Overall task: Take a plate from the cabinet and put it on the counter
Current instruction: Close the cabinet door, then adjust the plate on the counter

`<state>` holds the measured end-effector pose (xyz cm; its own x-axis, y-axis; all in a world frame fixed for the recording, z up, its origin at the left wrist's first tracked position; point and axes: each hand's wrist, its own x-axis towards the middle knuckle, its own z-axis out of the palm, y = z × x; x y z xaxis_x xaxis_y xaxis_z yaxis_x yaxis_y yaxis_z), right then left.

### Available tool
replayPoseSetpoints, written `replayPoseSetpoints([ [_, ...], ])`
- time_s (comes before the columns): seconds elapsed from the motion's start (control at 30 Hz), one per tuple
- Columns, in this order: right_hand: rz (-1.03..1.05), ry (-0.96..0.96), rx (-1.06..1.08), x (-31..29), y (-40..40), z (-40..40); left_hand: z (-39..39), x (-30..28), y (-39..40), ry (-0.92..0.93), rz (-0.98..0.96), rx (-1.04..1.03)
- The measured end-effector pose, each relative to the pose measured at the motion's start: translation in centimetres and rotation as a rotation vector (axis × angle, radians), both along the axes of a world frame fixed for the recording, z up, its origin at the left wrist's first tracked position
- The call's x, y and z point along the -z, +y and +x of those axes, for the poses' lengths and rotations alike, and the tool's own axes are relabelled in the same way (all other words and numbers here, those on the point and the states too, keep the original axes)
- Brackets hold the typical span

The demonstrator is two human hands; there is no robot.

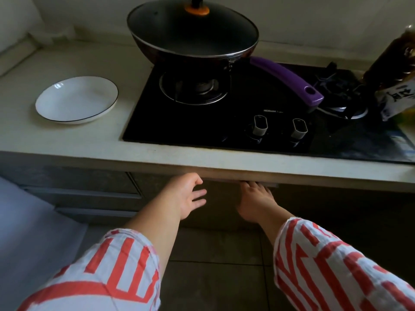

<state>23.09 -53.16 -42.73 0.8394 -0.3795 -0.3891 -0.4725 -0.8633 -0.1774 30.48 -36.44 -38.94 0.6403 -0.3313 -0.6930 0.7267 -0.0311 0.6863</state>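
Note:
A white plate with a thin dark rim (76,100) lies on the pale counter (67,140), left of the hob. Below the counter's front edge is the dark cabinet front (220,205). My left hand (188,194) hangs in front of the cabinet with its fingers spread and nothing in it. My right hand (254,199) reaches up under the counter's lip; its fingertips rest on the top edge of the cabinet door (258,182). How firmly it grips is hidden by the lip.
A black gas hob (202,129) with two knobs fills the counter's middle. On its left burner sits a lidded wok (193,34) with a purple handle (287,79). A bottle (395,72) stands at the right edge. Drawers (89,189) lie to the left, tiled floor below.

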Motion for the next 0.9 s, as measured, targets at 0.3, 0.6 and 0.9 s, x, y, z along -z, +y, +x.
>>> replayPoseSetpoints([
  [0.3,0.124,0.248,-0.055,-4.3,2.3,1.2,0.1,-3.4,3.8,-0.089,0.150,0.117],
  [0.6,0.208,0.042,-0.199,-14.6,8.6,5.9,3.6,-10.4,11.2,-0.205,0.216,-0.067],
  [0.9,0.266,-0.111,-0.287,-16.4,15.8,15.6,12.2,-12.5,19.6,-0.300,0.276,-0.237],
])
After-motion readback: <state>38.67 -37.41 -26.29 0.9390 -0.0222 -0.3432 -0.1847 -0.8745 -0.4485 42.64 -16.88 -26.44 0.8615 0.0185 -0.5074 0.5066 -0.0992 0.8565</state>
